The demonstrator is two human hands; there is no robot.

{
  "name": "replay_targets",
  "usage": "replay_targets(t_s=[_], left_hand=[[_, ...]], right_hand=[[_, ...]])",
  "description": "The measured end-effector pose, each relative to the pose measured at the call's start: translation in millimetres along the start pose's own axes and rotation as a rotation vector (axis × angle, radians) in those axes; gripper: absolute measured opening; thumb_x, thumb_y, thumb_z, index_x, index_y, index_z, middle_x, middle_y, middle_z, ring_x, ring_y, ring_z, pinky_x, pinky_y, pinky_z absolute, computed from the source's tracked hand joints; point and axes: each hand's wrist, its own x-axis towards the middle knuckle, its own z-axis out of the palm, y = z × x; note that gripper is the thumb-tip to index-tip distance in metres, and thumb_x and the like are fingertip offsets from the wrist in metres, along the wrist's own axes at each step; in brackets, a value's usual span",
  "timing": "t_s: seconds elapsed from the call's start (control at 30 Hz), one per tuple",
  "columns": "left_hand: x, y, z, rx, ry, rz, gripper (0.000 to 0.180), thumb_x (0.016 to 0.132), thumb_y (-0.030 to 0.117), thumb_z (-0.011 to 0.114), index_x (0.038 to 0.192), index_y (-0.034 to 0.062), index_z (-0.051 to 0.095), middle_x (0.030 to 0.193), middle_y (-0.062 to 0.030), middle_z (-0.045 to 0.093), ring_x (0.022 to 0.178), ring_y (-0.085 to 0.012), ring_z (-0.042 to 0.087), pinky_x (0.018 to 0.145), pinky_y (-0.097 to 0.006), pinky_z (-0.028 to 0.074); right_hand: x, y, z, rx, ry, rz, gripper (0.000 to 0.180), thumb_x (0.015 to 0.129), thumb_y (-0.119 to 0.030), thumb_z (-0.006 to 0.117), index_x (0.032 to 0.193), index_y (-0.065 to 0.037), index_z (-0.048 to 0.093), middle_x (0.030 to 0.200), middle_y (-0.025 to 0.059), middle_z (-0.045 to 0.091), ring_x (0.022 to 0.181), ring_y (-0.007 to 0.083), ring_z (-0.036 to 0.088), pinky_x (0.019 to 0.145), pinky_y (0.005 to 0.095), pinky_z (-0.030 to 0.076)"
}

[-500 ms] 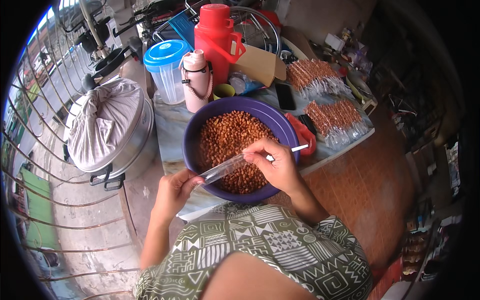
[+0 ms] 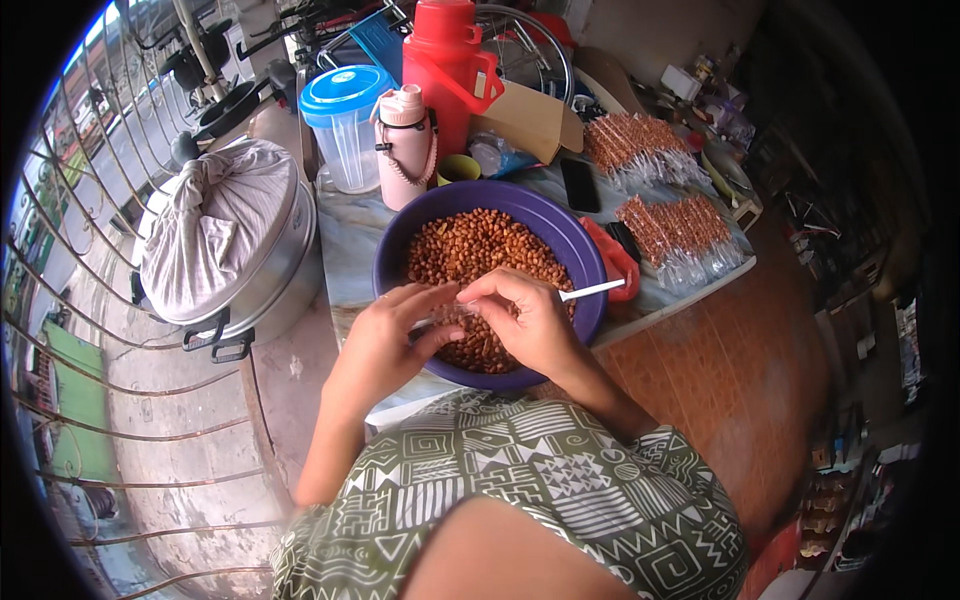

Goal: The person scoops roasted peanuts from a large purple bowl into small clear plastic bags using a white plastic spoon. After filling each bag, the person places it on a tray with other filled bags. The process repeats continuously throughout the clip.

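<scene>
A purple basin [image 2: 590, 240] of reddish-brown nuts [image 2: 480, 240] stands in front of me on the table. Over the nuts, my left hand [image 2: 395, 330] and my right hand [image 2: 525, 310] meet almost fingertip to fingertip. Between them is a narrow clear plastic bag [image 2: 440, 318], crumpled and mostly hidden by my fingers. My right thumb and forefinger pinch it; my left fingers curl around its other part. A slim white handle [image 2: 597, 289] juts past my right hand and over the basin's right rim. Its other end is out of sight.
Two rows of filled nut packets [image 2: 680, 235] lie at the table's right, near a black phone [image 2: 579, 186]. Behind the basin stand a pink bottle [image 2: 405, 150], a red jug [image 2: 440, 75] and a blue-lidded container [image 2: 347, 130]. A cloth-covered pot [image 2: 225, 230] is at left.
My hands have drawn together, the left moving right and upward. The bag, stretched lengthwise between them before, is now bunched among the fingers. The whole view has shifted slightly.
</scene>
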Motion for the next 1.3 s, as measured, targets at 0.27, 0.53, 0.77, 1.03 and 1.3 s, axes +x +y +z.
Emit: replay_targets(t_s=[0.27, 0.53, 0.77, 1.03, 1.3], left_hand=[[-22, -29, 10, -0.290, -0.037, -0.287, 0.019, 0.093, 0.017, 0.068, 0.101, 0.0007, 0.073, 0.092, -0.0116, 0.074, 0.082, -0.0212, 0.070, 0.076, -0.031, 0.052], [-42, -47, -8, -0.358, 0.121, -0.362, 0.021, 0.081, -0.007, 0.070, 0.101, -0.0004, 0.073, 0.092, -0.0101, 0.075, 0.081, -0.0121, 0.066, 0.078, -0.028, 0.051], [-28, -38, 3, -0.206, 0.023, -0.319, 0.030, 0.103, 0.017, 0.053, 0.117, -0.0059, 0.065, 0.099, -0.0112, 0.074, 0.091, -0.0161, 0.066, 0.086, -0.031, 0.050], [-6, -57, 23, -0.471, 0.124, -0.315, 0.027, 0.100, 0.012, 0.059, 0.121, -0.0031, 0.065, 0.094, -0.0080, 0.073, 0.080, -0.0131, 0.064, 0.076, -0.028, 0.051], [11, -51, 29, -0.455, -0.008, -0.439, 0.035, 0.105, 0.025, 0.051, 0.123, -0.0025, 0.063, 0.093, -0.0066, 0.073, 0.078, -0.0090, 0.062, 0.075, -0.026, 0.052]], right_hand=[[2, 36, -79, -0.616, -0.169, -0.048, 0.028, 0.082, -0.025, 0.076, 0.104, -0.007, 0.071, 0.094, 0.0065, 0.069, 0.091, 0.0253, 0.062, 0.086, 0.0387, 0.048], [-24, 85, -113, -1.096, -0.486, 0.184, 0.007, 0.076, -0.007, 0.068, 0.078, -0.010, 0.074, 0.085, 0.0056, 0.067, 0.095, 0.0246, 0.059, 0.087, 0.0403, 0.037], [-7, 101, -118, -1.170, -0.543, 0.183, 0.004, 0.078, -0.007, 0.068, 0.077, -0.008, 0.071, 0.085, 0.0085, 0.068, 0.091, 0.0273, 0.062, 0.085, 0.0420, 0.041], [44, 110, -107, -0.958, -0.329, 0.224, 0.006, 0.085, -0.009, 0.067, 0.090, -0.006, 0.069, 0.091, 0.0120, 0.068, 0.089, 0.0339, 0.066, 0.078, 0.0443, 0.052], [76, 162, -40, -0.774, -0.379, -0.020, 0.019, 0.079, 0.000, 0.061, 0.090, -0.012, 0.072, 0.090, 0.0066, 0.070, 0.089, 0.0253, 0.067, 0.082, 0.0405, 0.045]])
